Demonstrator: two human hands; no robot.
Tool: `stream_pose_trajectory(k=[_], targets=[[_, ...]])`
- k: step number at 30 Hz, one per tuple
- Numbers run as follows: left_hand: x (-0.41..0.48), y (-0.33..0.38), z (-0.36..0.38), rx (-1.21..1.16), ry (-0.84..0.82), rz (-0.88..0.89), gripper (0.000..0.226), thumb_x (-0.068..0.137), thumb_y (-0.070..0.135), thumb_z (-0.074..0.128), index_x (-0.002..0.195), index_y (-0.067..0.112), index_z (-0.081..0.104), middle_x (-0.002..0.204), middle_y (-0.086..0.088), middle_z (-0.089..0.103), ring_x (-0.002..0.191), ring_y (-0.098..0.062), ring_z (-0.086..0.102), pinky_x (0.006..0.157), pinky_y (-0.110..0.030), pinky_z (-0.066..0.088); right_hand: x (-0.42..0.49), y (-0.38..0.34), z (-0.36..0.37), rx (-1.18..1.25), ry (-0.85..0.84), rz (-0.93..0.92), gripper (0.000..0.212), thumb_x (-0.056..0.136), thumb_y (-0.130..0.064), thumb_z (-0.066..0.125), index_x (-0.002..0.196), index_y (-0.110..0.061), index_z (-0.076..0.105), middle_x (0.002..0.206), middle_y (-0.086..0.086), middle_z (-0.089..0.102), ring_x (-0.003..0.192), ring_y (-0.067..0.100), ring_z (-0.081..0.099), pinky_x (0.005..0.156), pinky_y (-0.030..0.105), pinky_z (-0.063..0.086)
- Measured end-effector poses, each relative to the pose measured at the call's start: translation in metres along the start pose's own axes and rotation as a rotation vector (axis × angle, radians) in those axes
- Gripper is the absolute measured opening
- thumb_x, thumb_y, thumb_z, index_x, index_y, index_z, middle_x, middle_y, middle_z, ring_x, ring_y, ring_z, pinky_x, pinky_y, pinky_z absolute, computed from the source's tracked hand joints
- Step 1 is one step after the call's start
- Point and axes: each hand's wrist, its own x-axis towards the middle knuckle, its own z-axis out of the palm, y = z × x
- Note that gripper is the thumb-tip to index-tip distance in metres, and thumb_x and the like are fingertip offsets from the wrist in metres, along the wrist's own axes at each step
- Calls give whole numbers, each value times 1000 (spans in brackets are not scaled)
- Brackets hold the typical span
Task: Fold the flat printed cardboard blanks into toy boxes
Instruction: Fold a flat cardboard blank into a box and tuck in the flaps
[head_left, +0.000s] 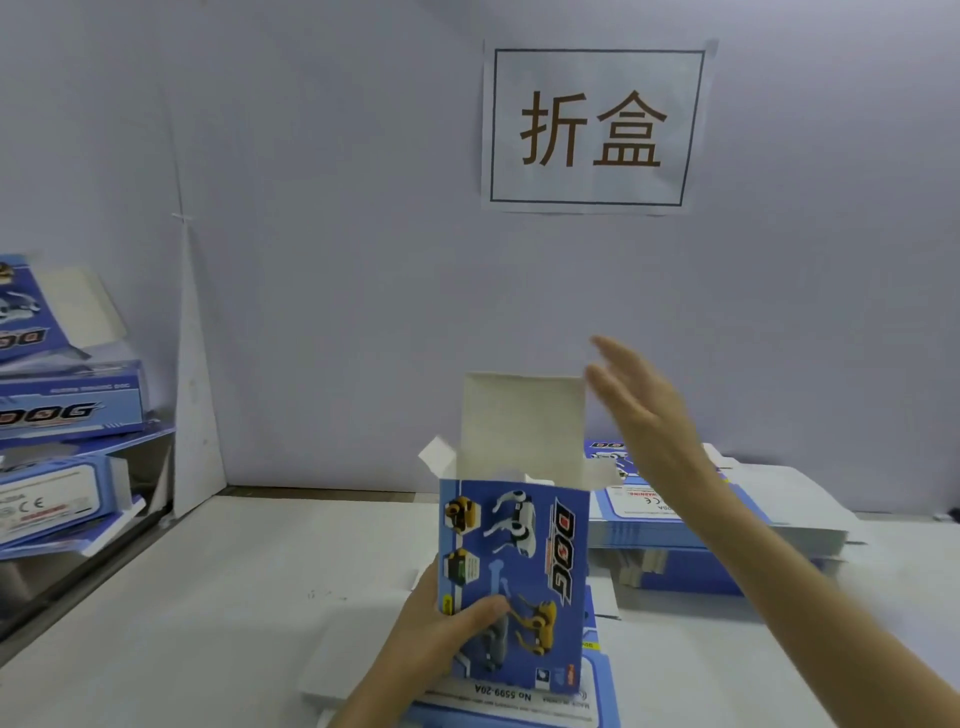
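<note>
A blue box (514, 577) stands upright at lower centre, top flap (522, 423) raised, gripped by the left hand (441, 623). The right hand (644, 415), fingers spread, hovers beside the flap's right edge. Bare table (208, 597) lies left.

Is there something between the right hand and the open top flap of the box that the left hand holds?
Nothing visible. The right hand is open in the air just right of the raised top flap of the box, which the left hand grips.
</note>
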Motion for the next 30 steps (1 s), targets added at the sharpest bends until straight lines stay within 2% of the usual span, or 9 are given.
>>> stream_pose_trajectory(k=[3, 6, 9, 12, 15, 20, 25, 28, 30], targets=[[-4, -2, 2, 17, -43, 43, 59, 75, 51, 76, 120, 20, 55, 84, -7, 73, 75, -25, 69, 72, -41, 58, -58, 37, 3, 215, 389, 135, 45, 88, -43, 46, 132, -34, 48, 131, -13, 54, 121, 6, 52, 99, 25, 44], [-7, -3, 4, 38, 66, 55, 49, 71, 57, 64, 110, 30, 58, 87, 11, 74, 82, -9, 69, 71, -20, 55, -110, 71, 33, 283, 126, 365, 59, 84, -54, 48, 140, -43, 34, 143, -6, 46, 128, 12, 46, 108, 39, 38], [-9, -1, 9, 3, 158, 64, 37, 78, 50, 56, 99, 21, 66, 79, 12, 73, 78, -4, 69, 60, -11, 50, -135, 83, 64, 347, -183, 402, 73, 81, -55, 63, 142, -49, 24, 146, -15, 37, 127, 4, 46, 89, 25, 52], [-11, 0, 11, -5, 185, 68, 31, 78, 49, 56, 100, 27, 64, 84, 15, 73, 82, 1, 68, 61, -12, 51, -140, 88, 74, 321, -153, 385, 71, 78, -41, 70, 135, -51, 28, 135, -15, 45, 120, 8, 54, 71, 21, 57], [-12, -3, 9, 52, 149, 89, 37, 75, 55, 59, 105, 33, 61, 92, 24, 71, 87, 3, 66, 69, -12, 51, -139, 92, 70, 420, -146, 443, 83, 74, -36, 69, 142, -47, 23, 133, -11, 52, 112, 9, 61, 74, 25, 58], [-12, -5, 11, 44, 194, 87, 41, 78, 53, 52, 100, 21, 67, 83, 4, 74, 81, -14, 70, 64, -23, 56, -138, 86, 67, 274, -139, 482, 81, 71, -51, 64, 139, -47, 20, 123, -22, 48, 102, 3, 62, 63, 16, 55], [-14, 14, 8, -29, 163, 118, 46, 72, 53, 61, 114, 35, 55, 98, 24, 70, 93, 2, 66, 71, -14, 53, -127, 75, 61, 309, -132, 419, 53, 75, -45, 65, 124, -43, 46, 111, -17, 65, 90, -2, 67, 60, 17, 55], [-14, 29, 5, -95, 108, 130, 46, 79, 49, 56, 123, 40, 47, 110, 21, 68, 105, -2, 64, 80, -22, 55, -114, 65, 62, 365, -121, 375, 50, 80, -38, 59, 127, -21, 58, 112, -2, 70, 88, 4, 69, 62, 16, 54], [-17, 37, -1, -107, 126, 123, 42, 82, 47, 51, 122, 34, 51, 106, 17, 70, 101, -4, 66, 79, -23, 55, -103, 55, 64, 419, -114, 338, 54, 80, -34, 61, 132, -23, 53, 118, -2, 67, 95, 9, 69, 66, 21, 57]])
